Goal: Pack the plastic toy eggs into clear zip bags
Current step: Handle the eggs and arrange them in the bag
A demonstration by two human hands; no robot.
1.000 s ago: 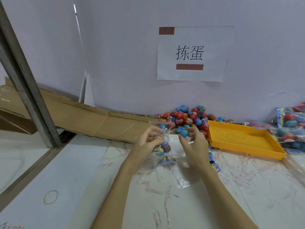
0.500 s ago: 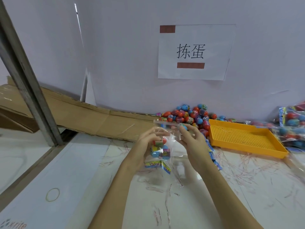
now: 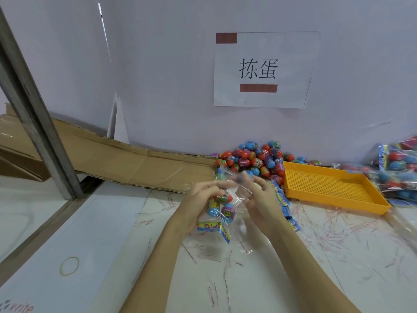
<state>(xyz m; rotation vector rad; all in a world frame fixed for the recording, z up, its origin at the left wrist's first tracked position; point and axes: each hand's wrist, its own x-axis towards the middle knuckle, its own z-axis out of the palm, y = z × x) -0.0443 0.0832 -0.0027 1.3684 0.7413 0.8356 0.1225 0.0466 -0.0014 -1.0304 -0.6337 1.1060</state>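
Observation:
Both hands hold up a clear zip bag (image 3: 228,195) above the white table. My left hand (image 3: 200,199) grips the bag's left side, and my right hand (image 3: 259,199) pinches its upper right edge. Inside the bag lie a red egg (image 3: 222,197), a blue egg (image 3: 212,210) and a purple-labelled egg (image 3: 228,212), with a colourful card strip (image 3: 211,227) at the bottom. A pile of loose red and blue toy eggs (image 3: 252,159) sits against the wall just behind my hands.
An orange perforated tray (image 3: 327,188) stands at the right. Packed egg bags (image 3: 399,168) pile at the far right. Card strips (image 3: 286,206) lie beside my right hand. Flat cardboard (image 3: 126,161) and a metal post (image 3: 33,123) stand at the left. A rubber band (image 3: 69,265) lies near.
Both hands lifted the bag off the table and brought its top edge together. The eggs settled lower in the bag and the card strip now hangs at its bottom.

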